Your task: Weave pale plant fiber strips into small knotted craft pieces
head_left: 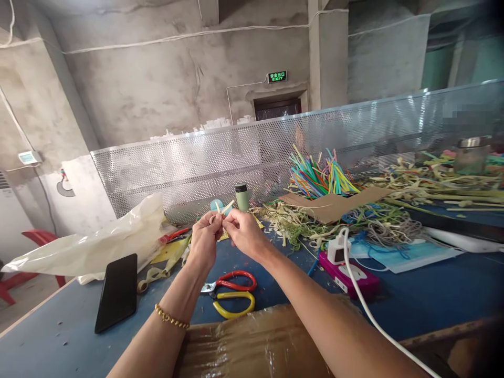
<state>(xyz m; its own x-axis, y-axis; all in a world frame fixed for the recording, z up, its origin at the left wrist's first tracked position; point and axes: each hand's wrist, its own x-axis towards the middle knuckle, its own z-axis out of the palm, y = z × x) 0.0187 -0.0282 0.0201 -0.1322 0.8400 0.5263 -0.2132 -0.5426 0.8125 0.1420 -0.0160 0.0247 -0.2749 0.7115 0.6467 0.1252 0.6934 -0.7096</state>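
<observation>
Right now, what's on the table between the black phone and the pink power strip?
The head view shows scissors with red and yellow handles lying between phone and power strip.

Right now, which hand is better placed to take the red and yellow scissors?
Probably the left hand. The scissors lie on the table almost beneath it, beside the left forearm. Both hands pinch the pale strip; the right hand would cross over.

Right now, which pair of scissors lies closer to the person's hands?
The red-handled scissors, just beneath the left hand and right hand; the yellow-handled scissors lie nearer the cardboard box.
</observation>
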